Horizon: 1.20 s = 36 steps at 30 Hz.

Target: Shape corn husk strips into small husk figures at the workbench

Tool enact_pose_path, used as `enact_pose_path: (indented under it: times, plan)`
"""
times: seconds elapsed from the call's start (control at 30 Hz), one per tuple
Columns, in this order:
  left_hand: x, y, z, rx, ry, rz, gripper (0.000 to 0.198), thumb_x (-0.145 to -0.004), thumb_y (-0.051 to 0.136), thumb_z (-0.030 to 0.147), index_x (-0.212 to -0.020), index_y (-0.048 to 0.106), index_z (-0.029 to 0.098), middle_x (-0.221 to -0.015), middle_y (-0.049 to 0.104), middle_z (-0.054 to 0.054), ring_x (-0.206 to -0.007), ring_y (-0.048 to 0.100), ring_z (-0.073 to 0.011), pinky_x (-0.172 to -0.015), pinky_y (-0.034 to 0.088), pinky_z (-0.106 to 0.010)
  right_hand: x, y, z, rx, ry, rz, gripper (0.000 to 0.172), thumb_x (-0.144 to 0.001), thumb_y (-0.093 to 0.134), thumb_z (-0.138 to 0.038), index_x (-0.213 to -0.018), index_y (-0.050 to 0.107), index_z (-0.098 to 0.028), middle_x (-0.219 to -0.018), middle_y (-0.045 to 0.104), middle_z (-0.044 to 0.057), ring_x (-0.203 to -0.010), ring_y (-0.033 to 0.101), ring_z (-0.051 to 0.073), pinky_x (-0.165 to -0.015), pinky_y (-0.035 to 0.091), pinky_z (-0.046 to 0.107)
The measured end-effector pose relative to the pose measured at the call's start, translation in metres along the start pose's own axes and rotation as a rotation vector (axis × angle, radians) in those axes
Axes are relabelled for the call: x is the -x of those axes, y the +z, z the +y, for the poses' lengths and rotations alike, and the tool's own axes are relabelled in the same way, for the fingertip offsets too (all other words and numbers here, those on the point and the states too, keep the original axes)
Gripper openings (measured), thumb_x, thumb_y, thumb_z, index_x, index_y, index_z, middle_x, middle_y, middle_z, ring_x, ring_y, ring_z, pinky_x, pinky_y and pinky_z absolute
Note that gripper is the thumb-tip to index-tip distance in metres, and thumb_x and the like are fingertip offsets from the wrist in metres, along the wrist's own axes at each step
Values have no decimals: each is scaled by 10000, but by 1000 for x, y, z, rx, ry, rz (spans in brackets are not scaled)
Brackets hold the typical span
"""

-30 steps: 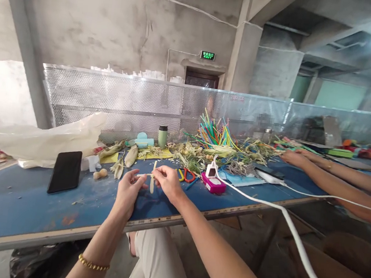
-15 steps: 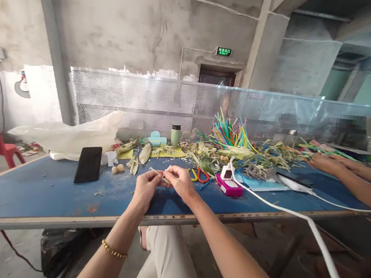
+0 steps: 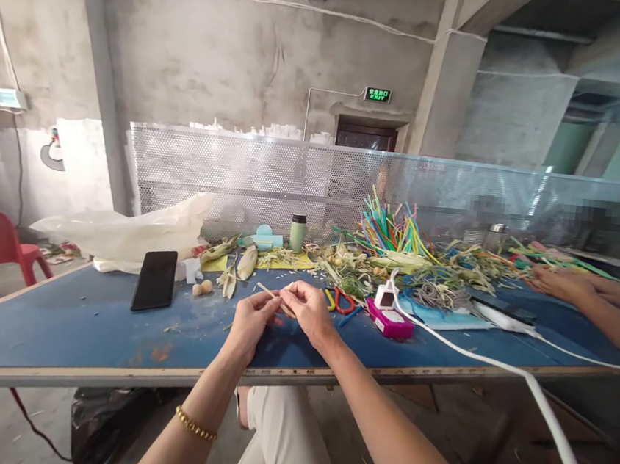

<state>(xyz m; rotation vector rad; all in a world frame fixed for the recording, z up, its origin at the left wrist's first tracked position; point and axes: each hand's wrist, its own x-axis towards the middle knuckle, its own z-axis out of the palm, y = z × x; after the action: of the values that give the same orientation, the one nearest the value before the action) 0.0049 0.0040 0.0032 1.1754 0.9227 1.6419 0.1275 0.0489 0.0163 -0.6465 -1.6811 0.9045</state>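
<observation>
My left hand (image 3: pixel 253 320) and my right hand (image 3: pixel 310 312) meet above the front part of the blue table (image 3: pixel 187 348). Both are closed in a pinch on a thin pale strip (image 3: pixel 264 288), whose end sticks out up and to the left; its kind is not clear. Fingers cover the rest of it. Just right of my right hand lie scissors with red and yellow handles (image 3: pixel 345 302). Two small round wooden balls (image 3: pixel 203 289) and dry corn husks (image 3: pixel 227 280) lie beyond my left hand.
A black phone (image 3: pixel 154 281) and a milky plastic bag (image 3: pixel 138 232) lie at left. Behind stand a green tumbler (image 3: pixel 297 233) and colourful pipe cleaners (image 3: pixel 391 226). At right are a magenta box (image 3: pixel 389 320), a white cable (image 3: pixel 496 361) and another person's hands (image 3: pixel 559 282).
The view has shifted slightly, so the scene sits a little lower and further right. More of the pale strip shows past my left fingers. Both hands stay pinched together.
</observation>
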Motion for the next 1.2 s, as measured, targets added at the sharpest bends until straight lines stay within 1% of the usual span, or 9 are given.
enact_pose_path:
  times: [0.07,0.27,0.43,0.6,0.8,0.9,0.97,1.07,1.2]
  plan:
    - [0,0,0,-3,14,6,369,-630,766,410,-842,734,110,-720,704,-52,-538,560,-112,-574,433,-243,-1,0,2,21,-3,-23,231,-778,621,-368,-658,554,-182,-524,481,-44,-492,412,100,-488,337,235]
    - [0,-2,-2,-77,13,-18,249,-649,724,361,-634,673,118,-566,621,-20,-485,509,-97,-526,373,-224,-2,-1,6,127,-51,-17,223,-771,596,-325,-614,514,-189,-576,518,-26,-542,454,115,-533,364,244]
    - [0,-2,-2,-108,3,-45,249,-646,710,351,-574,632,127,-527,559,6,-461,446,-74,-495,318,-213,-1,-2,4,274,-78,2,168,-777,562,-264,-629,543,-186,-580,541,-22,-560,476,123,-569,374,251]
    - [1,-1,-2,-119,3,-58,267,-631,717,356,-539,604,132,-507,534,12,-450,418,-67,-479,276,-212,-1,-3,4,315,-91,22,137,-776,551,-242,-654,562,-181,-616,589,-8,-598,516,133,-595,385,255]
    - [0,-1,-2,-127,-26,-51,260,-645,710,358,-559,618,130,-502,543,6,-432,418,-68,-466,266,-215,-4,-5,5,279,-48,-28,157,-810,562,-286,-698,587,-179,-628,606,-3,-611,552,143,-612,414,264]
    - [0,-1,-3,-132,-37,-65,263,-657,702,341,-538,599,130,-503,538,4,-432,420,-66,-462,267,-211,-5,-7,7,282,-82,-41,162,-807,608,-330,-808,650,-174,-717,648,14,-667,589,156,-642,441,271]
    - [1,-2,-3,-138,-38,-71,268,-662,702,331,-527,590,129,-499,529,6,-433,419,-64,-459,271,-207,-6,-7,8,306,-123,-65,140,-787,635,-309,-772,666,-173,-754,658,25,-697,601,159,-661,449,271]
    - [2,-1,-1,-128,-45,-86,243,-663,715,328,-577,631,116,-524,550,2,-440,437,-64,-461,294,-202,-5,-8,8,306,-140,-37,150,-790,616,-272,-681,631,-171,-712,642,22,-669,594,152,-642,446,265]
    - [3,-1,0,-57,-68,-109,256,-659,738,349,-710,702,101,-588,621,-26,-466,505,-85,-495,377,-211,-4,-7,8,302,-111,-1,138,-812,583,-270,-728,619,-167,-698,634,20,-646,585,150,-618,443,264]
